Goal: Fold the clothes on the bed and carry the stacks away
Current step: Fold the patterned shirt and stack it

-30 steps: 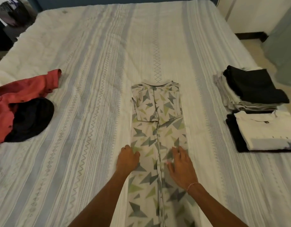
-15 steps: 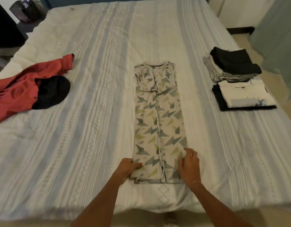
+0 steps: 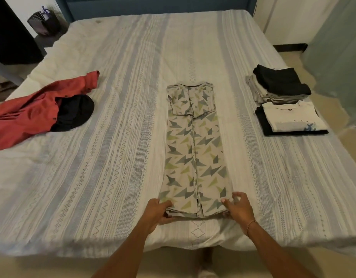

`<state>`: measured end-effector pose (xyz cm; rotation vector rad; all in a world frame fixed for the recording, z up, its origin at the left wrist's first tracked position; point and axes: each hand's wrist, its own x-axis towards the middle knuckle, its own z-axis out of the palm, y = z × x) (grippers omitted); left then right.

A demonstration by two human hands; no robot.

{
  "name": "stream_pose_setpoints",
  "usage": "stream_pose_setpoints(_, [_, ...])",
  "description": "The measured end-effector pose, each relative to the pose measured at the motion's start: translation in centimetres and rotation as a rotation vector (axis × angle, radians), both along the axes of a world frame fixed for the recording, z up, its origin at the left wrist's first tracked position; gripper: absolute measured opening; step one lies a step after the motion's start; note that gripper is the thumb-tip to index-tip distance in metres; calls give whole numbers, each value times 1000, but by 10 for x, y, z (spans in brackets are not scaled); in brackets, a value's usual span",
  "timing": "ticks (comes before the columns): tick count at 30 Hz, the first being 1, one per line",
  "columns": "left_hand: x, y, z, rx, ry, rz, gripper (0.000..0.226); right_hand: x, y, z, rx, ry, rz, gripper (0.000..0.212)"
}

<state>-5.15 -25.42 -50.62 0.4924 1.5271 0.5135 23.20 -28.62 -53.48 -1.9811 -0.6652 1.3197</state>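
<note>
A patterned shirt (image 3: 195,149) with grey and green triangles lies folded into a long narrow strip down the middle of the striped bed (image 3: 117,137). My left hand (image 3: 158,212) pinches its near left corner, thumb on top and fingers under the hem. My right hand (image 3: 238,208) grips the near right corner, with some fingers raised. On the right side of the bed stand two folded stacks: a black-topped stack (image 3: 279,84) and a white-topped stack (image 3: 291,119). A red shirt (image 3: 31,111) and a black garment (image 3: 75,112) lie unfolded at the left.
A blue headboard (image 3: 153,5) closes the far end of the bed. A dark basket (image 3: 46,23) stands beyond the far left corner. A grey-green curtain (image 3: 341,57) hangs at the right, over pale floor. The bed's near edge is just below my hands.
My hands slid from the shirt's middle down to its near hem and took hold of both corners. The view pulled back, showing more of the bed.
</note>
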Motion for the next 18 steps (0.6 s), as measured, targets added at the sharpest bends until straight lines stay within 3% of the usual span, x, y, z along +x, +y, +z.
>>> stream_pose_setpoints(2, [2,11,9,15,1,-21,23,1,9,12,62,62,25,44])
stream_pose_setpoints(6, [7,46,28,30,-2,-27,23,6,40,35,45,192,-43,9])
stream_pose_setpoints(13, [26,154,23,-15,-73,170,27,24,146,57,-17,410,-215,11])
stream_pose_setpoints(18, [41,234,0,-5,-32,196,27,36,229,40,14,559,-277,18])
